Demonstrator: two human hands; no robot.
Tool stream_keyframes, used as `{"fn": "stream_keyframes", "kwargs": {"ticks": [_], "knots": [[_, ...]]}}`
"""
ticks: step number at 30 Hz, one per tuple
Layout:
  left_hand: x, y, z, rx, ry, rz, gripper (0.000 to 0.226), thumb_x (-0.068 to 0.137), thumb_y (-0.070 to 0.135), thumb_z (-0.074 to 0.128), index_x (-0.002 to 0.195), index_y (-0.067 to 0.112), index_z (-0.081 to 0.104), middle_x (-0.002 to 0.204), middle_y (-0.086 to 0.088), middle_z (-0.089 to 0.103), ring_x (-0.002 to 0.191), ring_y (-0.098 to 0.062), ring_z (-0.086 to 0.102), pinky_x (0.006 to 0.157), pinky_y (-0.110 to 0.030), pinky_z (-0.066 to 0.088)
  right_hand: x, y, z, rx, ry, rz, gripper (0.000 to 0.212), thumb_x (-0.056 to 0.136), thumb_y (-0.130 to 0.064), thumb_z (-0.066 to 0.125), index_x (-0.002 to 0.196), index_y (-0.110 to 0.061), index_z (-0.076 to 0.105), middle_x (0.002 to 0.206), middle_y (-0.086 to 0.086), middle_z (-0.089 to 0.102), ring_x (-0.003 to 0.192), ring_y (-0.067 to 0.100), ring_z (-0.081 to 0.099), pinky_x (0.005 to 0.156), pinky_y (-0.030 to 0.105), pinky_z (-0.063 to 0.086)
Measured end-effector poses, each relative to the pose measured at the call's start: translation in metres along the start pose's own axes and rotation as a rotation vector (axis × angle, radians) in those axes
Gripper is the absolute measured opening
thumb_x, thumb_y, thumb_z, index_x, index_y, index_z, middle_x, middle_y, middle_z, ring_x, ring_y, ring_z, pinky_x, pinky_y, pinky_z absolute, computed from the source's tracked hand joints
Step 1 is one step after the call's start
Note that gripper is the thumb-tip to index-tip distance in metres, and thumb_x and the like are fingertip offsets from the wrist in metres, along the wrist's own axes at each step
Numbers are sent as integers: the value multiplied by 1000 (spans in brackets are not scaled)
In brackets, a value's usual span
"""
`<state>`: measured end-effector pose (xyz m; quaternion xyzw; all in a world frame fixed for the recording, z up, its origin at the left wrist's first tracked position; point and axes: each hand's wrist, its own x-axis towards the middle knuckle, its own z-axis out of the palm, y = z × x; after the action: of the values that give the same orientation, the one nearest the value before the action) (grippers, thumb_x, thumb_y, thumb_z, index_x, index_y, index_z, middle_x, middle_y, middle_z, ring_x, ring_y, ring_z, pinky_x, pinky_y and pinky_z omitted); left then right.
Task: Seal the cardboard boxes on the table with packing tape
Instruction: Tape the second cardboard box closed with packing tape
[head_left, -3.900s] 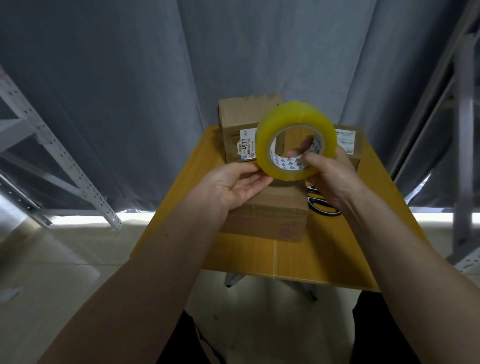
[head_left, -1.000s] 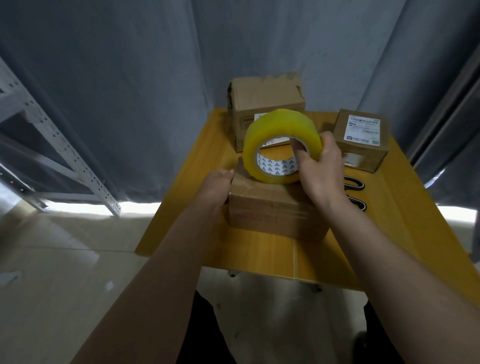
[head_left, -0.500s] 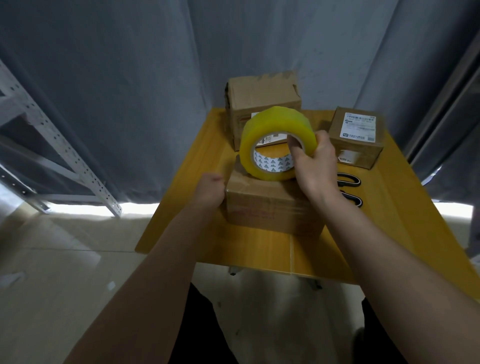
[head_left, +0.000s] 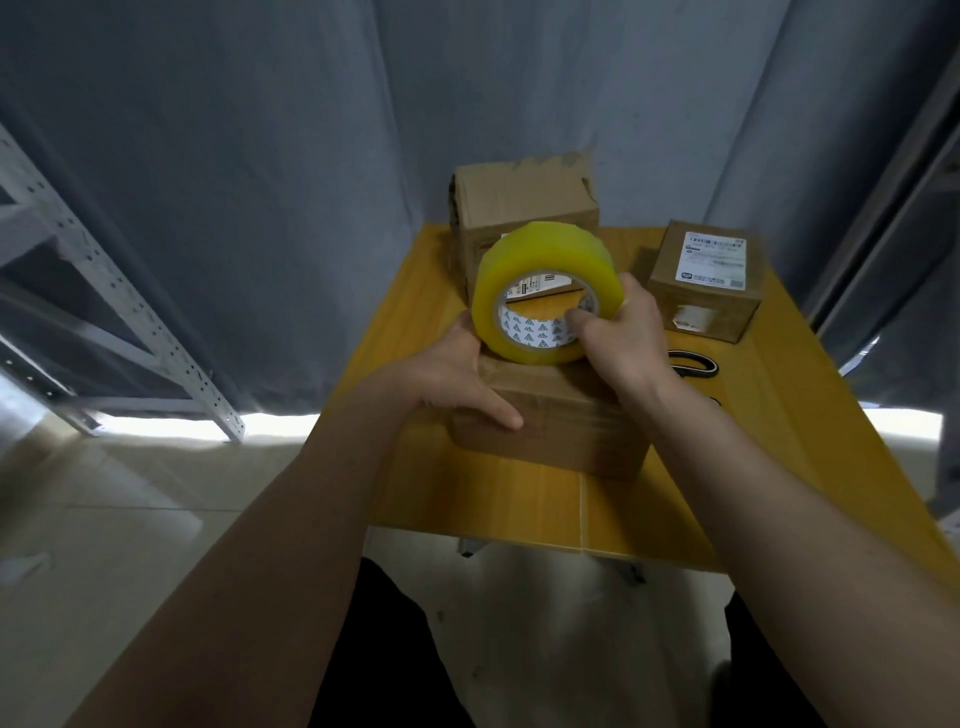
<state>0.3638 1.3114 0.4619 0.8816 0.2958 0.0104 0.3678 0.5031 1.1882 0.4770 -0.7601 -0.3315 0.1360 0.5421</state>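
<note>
**Tape roll on first box, no strip laid yet**

My right hand (head_left: 621, 338) has the big yellow-tinted roll of clear packing tape (head_left: 545, 291), fingers hooked thru the printed core, thumb over the outer rim. Roll stands on edge w/ its bottom touching the top of the low brown cardboard box (head_left: 550, 426) nearest me. My left hand (head_left: 457, 374) lies flat on that box's left top edge, fingers straight and reaching up beside the roll, thumb down the front face; it's pressing, not gripping. Can't tell if a free tape end is already stuck under it, since clear film doesn't show here.

Further out: a taller brown cardboard box w/ a ragged top (head_left: 519, 208) at the back of the yellow wooden table (head_left: 498, 499), and a small brown cardboard box w/ a white shipping label (head_left: 706, 280) to the right, apart from the others. Black-handled scissors (head_left: 693, 364) lie just right of my right wrist.

Progress, my read: very early. No new tape strip I can see on any of the 3 boxes. Left to do: anchor the end, run it over the seam, cut, then the other 2 boxes.
</note>
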Motion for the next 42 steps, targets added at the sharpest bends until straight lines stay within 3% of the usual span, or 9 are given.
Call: {"fn": "stream_keyframes", "kwargs": {"ticks": [5,10,18,20,22,29,40,42], "knots": [[2,-8,5,-124,83,-11,130,45,38,96,147,27,16,144,8,30,128,-12,36,97,-20,33,4,-11,-2,12,-33,15,26,87,-11,63,110,-18,53,106,4,61,99,23,59,89,43,51],[1,-9,9,-185,101,-5,132,43,38,96,146,32,15,135,12,34,120,-7,38,82,-10,35,6,-15,-6,14,-40,23,27,87,-9,62,112,-16,54,110,7,61,100,24,59,90,48,51],[-2,-6,11,-158,123,6,138,44,38,96,151,33,9,151,6,28,136,-16,33,110,-34,36,5,-11,-14,5,2,24,25,86,-7,63,108,-17,55,99,4,61,96,23,59,86,44,52],[-4,-4,11,-154,119,12,142,46,37,96,152,37,1,156,7,20,140,-17,28,113,-41,33,6,-10,-19,13,16,30,23,85,-6,63,102,-18,54,90,-2,59,95,23,60,82,41,52],[-5,-2,10,-142,115,7,143,47,36,95,152,38,-2,157,8,17,142,-18,25,114,-45,32,5,-9,-20,5,0,31,23,86,-6,63,103,-17,54,93,2,59,96,25,60,83,43,53],[-8,2,8,-109,107,-5,142,52,32,93,152,35,-8,160,9,8,145,-17,18,116,-41,27,12,-8,-38,-70,2,34,22,84,-6,63,103,-13,55,102,12,60,96,28,59,85,50,52],[-6,1,8,-92,99,-9,141,52,33,93,153,33,-5,154,13,19,137,-13,26,111,-32,29,16,-4,-80,-183,-57,-18,28,82,-2,61,106,-15,56,106,12,63,98,30,61,88,55,52],[-7,4,8,-72,96,-8,140,52,34,93,153,33,-4,155,11,16,139,-15,24,114,-36,28,16,-2,-82,-188,-44,-18,26,82,-7,63,103,-18,54,104,9,62,96,29,61,86,54,52]]}}
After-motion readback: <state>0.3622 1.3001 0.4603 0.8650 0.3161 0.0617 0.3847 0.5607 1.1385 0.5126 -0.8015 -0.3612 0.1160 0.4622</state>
